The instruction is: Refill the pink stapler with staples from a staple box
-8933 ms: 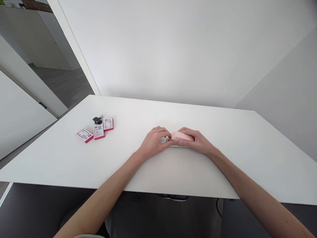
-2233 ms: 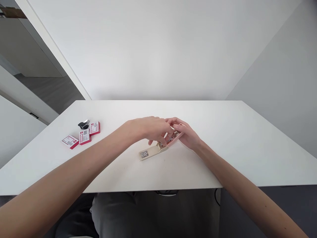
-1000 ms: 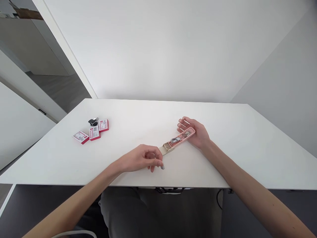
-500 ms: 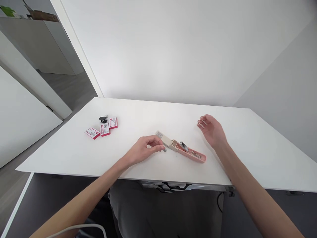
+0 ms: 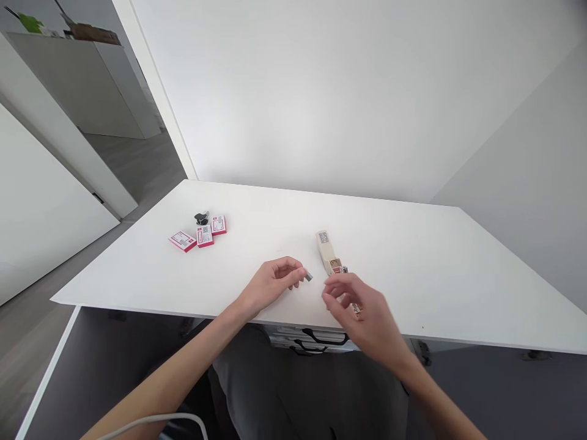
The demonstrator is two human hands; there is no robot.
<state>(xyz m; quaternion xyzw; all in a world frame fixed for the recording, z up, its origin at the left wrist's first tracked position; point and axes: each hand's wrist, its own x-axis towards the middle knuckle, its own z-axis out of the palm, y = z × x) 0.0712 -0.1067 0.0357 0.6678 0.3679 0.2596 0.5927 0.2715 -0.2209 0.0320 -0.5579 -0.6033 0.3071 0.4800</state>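
My left hand [image 5: 278, 281] is closed in a pinch on a short grey strip of staples [image 5: 309, 277], which sticks out past the fingertips just above the table. An opened stapler [image 5: 326, 247] lies to the right of it, its cream part pointing toward the wall. Over the stapler's near half hovers my right hand [image 5: 362, 308], hiding most of the pink base. Its fingers are curled, with thumb and index fingertips apart and nothing visible between them. A bit of metal and pink shows at the stapler's hinge, beside the right knuckles.
Three small red-and-white boxes [image 5: 204, 236] sit at the left of the white table [image 5: 257, 208], with a black staple remover-like item [image 5: 201, 218] behind them. Drawers with black handles [image 5: 323, 337] are under the front edge. A white cable [image 5: 156, 419] crosses near my left forearm.
My right hand has come in from the right and down over the stapler. The stapler has turned so its cream part points more toward the wall. My left hand still pinches the strip.
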